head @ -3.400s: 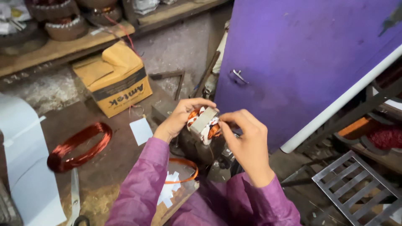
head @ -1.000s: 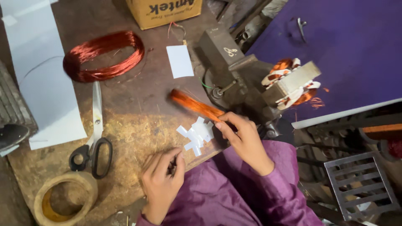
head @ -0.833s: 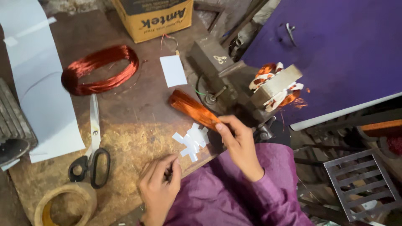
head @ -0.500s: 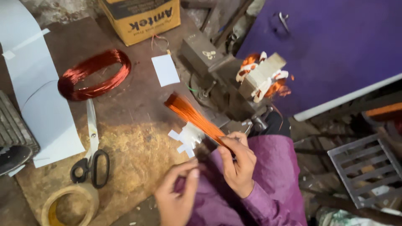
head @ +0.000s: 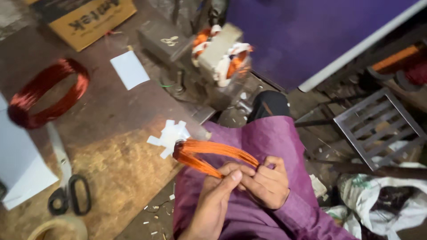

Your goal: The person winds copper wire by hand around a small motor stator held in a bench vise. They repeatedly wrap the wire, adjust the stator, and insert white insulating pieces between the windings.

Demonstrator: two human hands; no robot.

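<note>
Both hands meet over my lap in purple cloth. My left hand [head: 213,200] and my right hand [head: 266,186] pinch one end of a small elongated coil of orange copper wire [head: 202,153], which sticks out to the left toward the bench edge. Behind it, clamped in a grey vise [head: 173,49], sits a motor stator [head: 220,55] with orange windings and white insulation paper. Small white paper cut-outs [head: 171,135] lie at the bench edge just beyond the coil.
On the wooden bench: a large ring of red copper wire [head: 44,93], scissors [head: 66,178], a white card [head: 130,69], a cardboard box [head: 84,18], white sheets [head: 18,169], a tape roll [head: 60,229]. A purple panel [head: 311,31] and a metal grate [head: 378,126] stand right.
My right hand lifted the orange coil off the bench and drew it to my lap. My left hand came up to grip it too. The view shifted right.
</note>
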